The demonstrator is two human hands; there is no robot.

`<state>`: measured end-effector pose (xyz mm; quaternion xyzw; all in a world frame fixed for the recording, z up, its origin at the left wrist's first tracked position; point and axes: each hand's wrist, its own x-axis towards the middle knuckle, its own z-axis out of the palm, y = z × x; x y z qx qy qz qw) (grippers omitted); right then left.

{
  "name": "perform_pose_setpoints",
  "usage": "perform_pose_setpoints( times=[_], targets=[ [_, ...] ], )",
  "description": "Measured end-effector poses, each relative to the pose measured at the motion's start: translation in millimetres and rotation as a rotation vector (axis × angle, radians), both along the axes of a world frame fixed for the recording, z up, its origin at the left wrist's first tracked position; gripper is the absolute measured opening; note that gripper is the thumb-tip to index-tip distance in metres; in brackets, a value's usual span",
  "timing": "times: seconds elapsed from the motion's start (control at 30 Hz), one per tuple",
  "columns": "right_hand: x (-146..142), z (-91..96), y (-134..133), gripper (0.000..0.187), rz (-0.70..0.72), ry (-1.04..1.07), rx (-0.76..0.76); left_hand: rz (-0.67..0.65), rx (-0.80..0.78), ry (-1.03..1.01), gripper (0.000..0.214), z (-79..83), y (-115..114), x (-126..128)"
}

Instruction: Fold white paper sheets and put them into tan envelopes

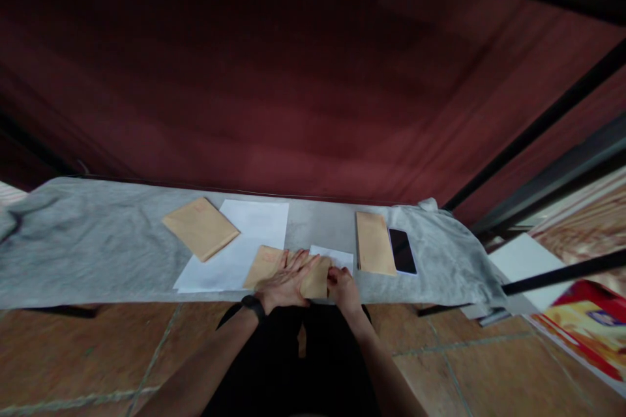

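A brown paper envelope (264, 264) lies at the front edge of the cloth-covered table, over part of the white paper sheets. My left hand (288, 281) rests flat on this envelope with its fingers spread. At the envelope's right end, my right hand (342, 286) has its fingers closed on the brown paper edge. A small folded white paper (337, 255) shows just behind the right hand, partly covered by it. The fingertips of the right hand are small and hard to make out.
Large white sheets (254, 225) and a pile of brown envelopes (200, 227) lie to the left. Another brown envelope stack (373, 244) and a phone (402, 251) lie to the right on the grey cloth (107, 241). A dark red panel (293, 111) rises behind the table.
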<state>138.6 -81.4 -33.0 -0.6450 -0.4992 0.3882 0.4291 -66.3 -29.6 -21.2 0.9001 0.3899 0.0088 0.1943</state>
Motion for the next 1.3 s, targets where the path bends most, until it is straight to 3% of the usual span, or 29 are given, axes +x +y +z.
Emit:
perform_pose_setpoints(
  times=[0.17,0.43,0.7,0.93,1.1,1.3],
  targets=[
    [-5.9,11.9,7.6,0.015,0.009,-0.060,-0.031,0.002,0.013,0.009,0.129,-0.5,-0.9,1.8],
    [-4.1,13.2,31.8,0.008,0.127,0.163,-0.212,0.006,0.002,0.005,0.129,2.5,-2.5,3.5],
    [-23.0,19.8,29.0,0.043,0.193,0.504,-0.305,-0.018,0.019,-0.014,0.127,3.3,-2.1,6.0],
    [-2.0,36.3,11.9,0.040,0.196,0.702,-0.302,-0.063,0.165,0.017,0.119,31.1,2.6,-18.9],
    [14.7,47.0,0.2,0.031,0.179,0.687,-0.305,-0.069,0.222,0.052,0.118,42.6,1.8,-38.3],
    [18.5,56.7,-12.2,0.028,0.169,0.606,-0.263,-0.059,0.304,0.038,0.113,52.5,-7.1,-39.0]
  ],
)
